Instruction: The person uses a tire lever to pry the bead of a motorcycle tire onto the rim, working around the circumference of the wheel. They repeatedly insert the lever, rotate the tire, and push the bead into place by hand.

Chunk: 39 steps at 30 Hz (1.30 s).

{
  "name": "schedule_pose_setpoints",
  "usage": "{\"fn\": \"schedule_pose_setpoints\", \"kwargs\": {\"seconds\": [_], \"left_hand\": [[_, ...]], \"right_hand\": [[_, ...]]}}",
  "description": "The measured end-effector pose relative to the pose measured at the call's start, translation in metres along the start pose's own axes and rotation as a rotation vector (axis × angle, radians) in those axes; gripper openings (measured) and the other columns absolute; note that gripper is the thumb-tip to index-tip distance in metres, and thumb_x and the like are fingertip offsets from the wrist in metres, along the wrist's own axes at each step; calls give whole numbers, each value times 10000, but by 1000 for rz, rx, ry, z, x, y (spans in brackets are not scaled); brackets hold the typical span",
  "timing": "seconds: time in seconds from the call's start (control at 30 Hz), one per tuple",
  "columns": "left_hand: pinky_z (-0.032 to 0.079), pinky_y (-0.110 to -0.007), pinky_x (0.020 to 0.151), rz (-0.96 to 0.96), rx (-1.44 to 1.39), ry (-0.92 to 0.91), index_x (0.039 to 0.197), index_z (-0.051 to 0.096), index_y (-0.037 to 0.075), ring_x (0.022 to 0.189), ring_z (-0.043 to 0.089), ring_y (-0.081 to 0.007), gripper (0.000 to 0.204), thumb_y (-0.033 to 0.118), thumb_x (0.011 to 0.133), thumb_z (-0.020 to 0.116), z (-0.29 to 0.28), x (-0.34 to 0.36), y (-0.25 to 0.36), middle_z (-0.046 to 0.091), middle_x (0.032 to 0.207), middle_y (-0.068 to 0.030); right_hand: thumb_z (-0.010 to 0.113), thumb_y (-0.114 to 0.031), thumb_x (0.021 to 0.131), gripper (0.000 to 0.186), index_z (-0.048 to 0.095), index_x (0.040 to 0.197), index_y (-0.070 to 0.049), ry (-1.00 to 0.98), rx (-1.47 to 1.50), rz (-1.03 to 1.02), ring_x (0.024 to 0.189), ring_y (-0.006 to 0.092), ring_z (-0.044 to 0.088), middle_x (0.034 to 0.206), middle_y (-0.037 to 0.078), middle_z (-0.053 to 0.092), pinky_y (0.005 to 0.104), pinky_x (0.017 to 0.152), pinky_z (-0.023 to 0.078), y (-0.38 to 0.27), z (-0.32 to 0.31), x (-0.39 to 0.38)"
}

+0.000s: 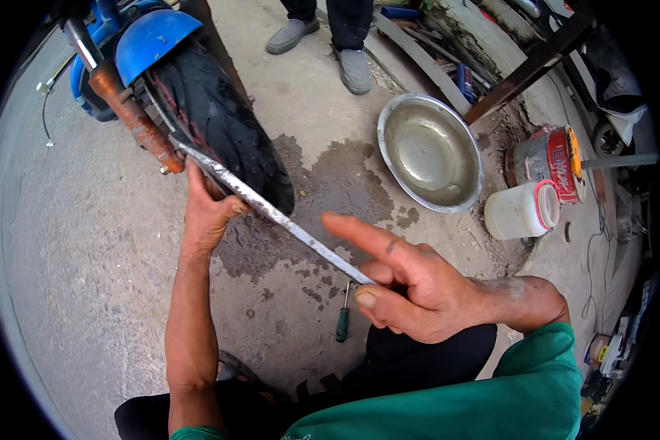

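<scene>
A long, worn metal tire lever (293,228) runs diagonally from the wheel rim down to my right hand (418,286). That hand is closed on its near end between thumb and fingers, with the index finger stretched out along it. The lever's far end meets the edge of the black tire (231,125), by a rusty fork leg (125,110). My left hand (209,209) is at the tire's lower side, just under the lever, its thumb bent toward the bar. Its fingers go partly out of sight against the tire. A blue fender (158,44) covers the wheel's top.
A green-handled screwdriver (342,325) lies on the concrete near my knees. Right of the wet patch (337,180) stands a metal basin (383,139) of water, then a whitish plastic jar (510,213) and a red bucket (565,165). Another person's grey shoes (355,71) are at the back.
</scene>
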<state>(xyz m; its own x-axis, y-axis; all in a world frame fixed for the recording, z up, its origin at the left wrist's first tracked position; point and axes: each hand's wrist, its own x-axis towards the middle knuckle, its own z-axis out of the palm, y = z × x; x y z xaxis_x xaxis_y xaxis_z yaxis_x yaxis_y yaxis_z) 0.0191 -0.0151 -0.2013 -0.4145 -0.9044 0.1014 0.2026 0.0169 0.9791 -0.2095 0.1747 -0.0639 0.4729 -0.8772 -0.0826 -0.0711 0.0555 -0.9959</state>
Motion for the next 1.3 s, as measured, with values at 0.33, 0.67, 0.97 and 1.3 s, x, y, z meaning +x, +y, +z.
{"fn": "schedule_pose_setpoints", "kwargs": {"seconds": [0.33, 0.67, 0.97, 1.3], "left_hand": [[516, -356, 1006, 24, -183, -132, 1646, 63, 103, 1304, 579, -232, 1400, 505, 659, 970, 27, 4, 18, 499, 1511, -142], [497, -414, 1056, -137, -35, -156, 1656, 127, 110, 1281, 604, -269, 1248, 500, 759, 901, 6, -6, 43, 538, 1483, -141], [511, -399, 956, -180, 507, 103, 1463, 515, -33, 1118, 702, -286, 889, 536, 843, 798, 11, -7, 122, 733, 1155, -154], [468, -467, 1089, 81, 638, 401, 1552, 367, -56, 1323, 582, -335, 913, 590, 964, 631, 28, -21, 114, 552, 1453, -252]], "right_hand": [[581, -97, 1029, 180, 562, 1194, -29, 488, 138, -76, 718, 68, 614, 908, 31, 632, 236, 645, 486, 68, -46, -4], [595, -289, 1050, 257, 613, 1111, -40, 528, 186, 97, 617, 42, 531, 770, -17, 619, 239, 566, 437, 88, -69, -8], [639, -188, 1027, 165, 605, 1078, -35, 457, 289, 137, 640, 53, 522, 743, -17, 578, 256, 573, 432, 189, -44, -45], [672, -277, 906, 280, 671, 1062, -45, 22, -282, 219, 873, 403, 673, 899, 176, 705, 503, 729, 498, 268, 26, -70]]}}
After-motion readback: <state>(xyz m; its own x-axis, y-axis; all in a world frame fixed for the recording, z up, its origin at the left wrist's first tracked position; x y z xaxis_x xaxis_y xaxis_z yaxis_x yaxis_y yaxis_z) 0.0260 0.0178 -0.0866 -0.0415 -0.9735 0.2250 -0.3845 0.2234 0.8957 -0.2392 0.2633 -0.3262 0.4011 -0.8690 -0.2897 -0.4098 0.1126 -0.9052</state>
